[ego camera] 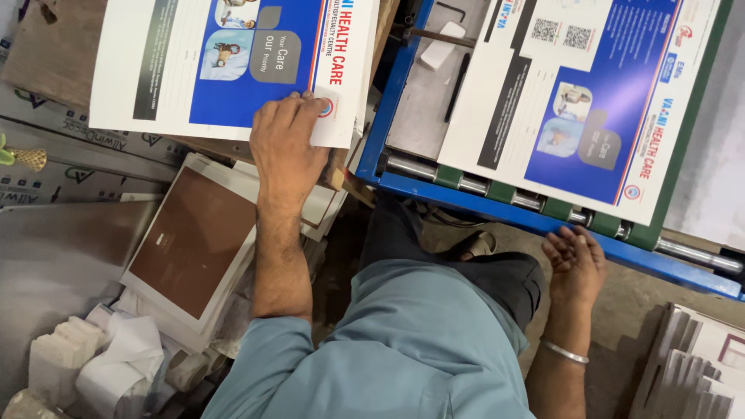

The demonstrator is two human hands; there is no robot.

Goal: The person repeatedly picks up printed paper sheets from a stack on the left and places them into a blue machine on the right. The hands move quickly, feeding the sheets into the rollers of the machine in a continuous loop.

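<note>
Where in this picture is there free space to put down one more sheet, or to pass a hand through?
Free patches: the grey machine bed between the blue frame and the printed sheet on the machine, and the floor right of the right hand. Crowded: under the left hand, where the printed sheet overlies stacked boards and paper scraps.
</note>
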